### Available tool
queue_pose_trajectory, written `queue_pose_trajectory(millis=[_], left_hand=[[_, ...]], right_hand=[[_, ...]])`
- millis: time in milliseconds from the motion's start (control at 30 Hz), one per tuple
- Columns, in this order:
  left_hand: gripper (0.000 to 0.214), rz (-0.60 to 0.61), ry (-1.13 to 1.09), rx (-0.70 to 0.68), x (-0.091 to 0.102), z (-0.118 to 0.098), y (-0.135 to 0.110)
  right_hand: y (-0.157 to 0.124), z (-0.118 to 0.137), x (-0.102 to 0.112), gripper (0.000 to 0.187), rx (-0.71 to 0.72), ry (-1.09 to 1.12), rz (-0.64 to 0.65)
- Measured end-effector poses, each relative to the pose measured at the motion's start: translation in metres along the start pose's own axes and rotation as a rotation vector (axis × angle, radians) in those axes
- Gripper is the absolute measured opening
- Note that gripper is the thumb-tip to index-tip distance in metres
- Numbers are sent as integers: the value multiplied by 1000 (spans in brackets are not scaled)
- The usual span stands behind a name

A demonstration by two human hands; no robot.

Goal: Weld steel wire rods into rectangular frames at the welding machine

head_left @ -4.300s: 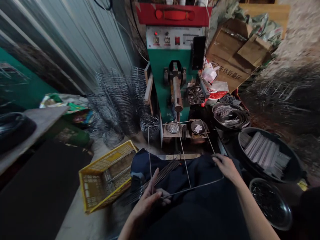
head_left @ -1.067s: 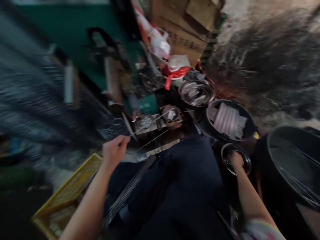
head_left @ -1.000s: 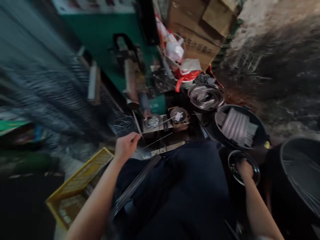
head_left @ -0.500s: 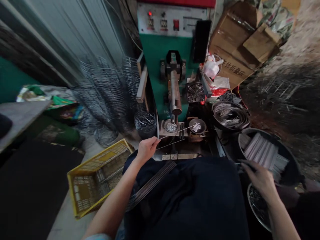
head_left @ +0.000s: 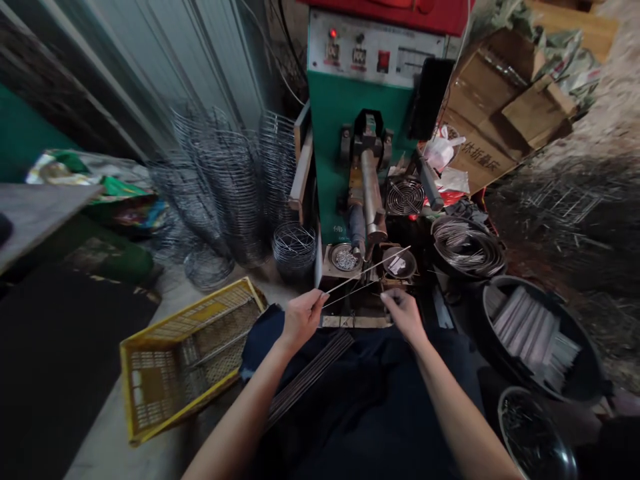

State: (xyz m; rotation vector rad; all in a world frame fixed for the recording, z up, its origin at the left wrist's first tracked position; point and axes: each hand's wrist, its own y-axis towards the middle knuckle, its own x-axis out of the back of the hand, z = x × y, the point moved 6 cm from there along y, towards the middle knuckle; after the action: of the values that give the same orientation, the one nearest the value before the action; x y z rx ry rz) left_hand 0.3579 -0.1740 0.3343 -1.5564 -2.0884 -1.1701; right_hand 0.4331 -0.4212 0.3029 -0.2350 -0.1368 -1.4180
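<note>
My left hand [head_left: 304, 319] is closed in a pinch on thin metal rods [head_left: 367, 272]. Two rod lengths reach out from it to the right, below the machine's arm. Just right of their ends is my right hand [head_left: 406, 316], with thumb and fingers pressed together; whatever is between them is too small to make out. Behind the hands stands a green spot-welding machine [head_left: 327, 143], its thick metal arm [head_left: 371, 193] pointing toward me. A bundle of straight rods [head_left: 313, 377] lies across the dark cloth [head_left: 390, 400] on my lap.
A yellow crate [head_left: 190, 333] holding some rods stands at left. Behind it rise stacks of wire rings [head_left: 225, 193]. At right are a tub of metal strips [head_left: 595, 360], a basin of coiled pieces [head_left: 500, 257] and a bowl of small dark parts [head_left: 505, 427]. Small dishes [head_left: 345, 259] sit under the arm.
My right hand has come from beside the right-hand tub and bowl to the middle, near the rods. My left hand still holds the rods. The whole view has shifted slightly.
</note>
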Motion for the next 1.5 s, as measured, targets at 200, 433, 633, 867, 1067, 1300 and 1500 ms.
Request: queue_pose_trajectory(millis=[200,433,633,867,1067,1300,1500], left_hand=[[33,-29,37,16,-7,2,-6],[32,-41,47,36,-14,5,-6],[27,-71,23,12,-16,2,-7],[26,-73,23,18,-16,6,-9],[27,-85,34,5,-12,4,-8],[26,-96,10,-3,-11,4,-6],[28,-113,2,-19,-9,3,-1]], right_hand=[[26,6,-52,42,-112,406,32],[29,5,-52,37,-88,469,6],[30,3,-54,36,-97,530,17],[35,2,-59,35,-91,543,28],[36,6,-60,35,-71,531,41],[37,13,-59,35,-51,535,36],[41,15,-59,33,-39,547,40]])
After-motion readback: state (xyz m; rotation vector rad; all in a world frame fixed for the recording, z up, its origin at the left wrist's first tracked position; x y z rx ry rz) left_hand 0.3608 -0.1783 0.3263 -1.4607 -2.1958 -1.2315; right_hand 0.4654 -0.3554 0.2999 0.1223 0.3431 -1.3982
